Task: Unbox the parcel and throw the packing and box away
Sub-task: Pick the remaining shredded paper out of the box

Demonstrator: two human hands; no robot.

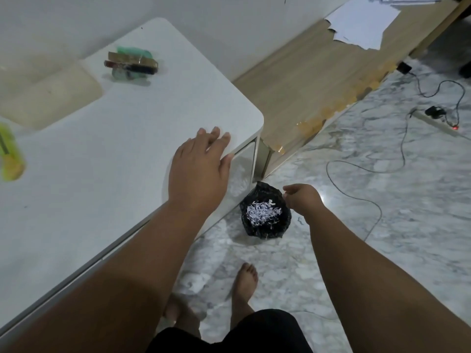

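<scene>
Both hands were empty: the left hand [197, 165] was laid flat, fingers spread, on the corner of the white table [114, 138], while the right hand [302, 198] was loosely curled, holding nothing, above the black bin [265, 212]. Shredded paper [262, 212] was seen inside the bin, which stood on the marble floor [382, 200] beside the table.

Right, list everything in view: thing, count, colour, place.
table: one, white, left
gold box: one, gold and dark, on green wrapping, far end of table
yellow-green item: one, blurred, table's left edge
bin bag: one, black, on floor by table corner
shredded paper: one pile, white, inside bag
cables: several, black, floor at right
power strip: one, white, floor far right
white sheets: several, top right
left hand: flat on table edge
right hand: over bag's rim, fingers pinched
feet: two, bare, on marble floor
</scene>
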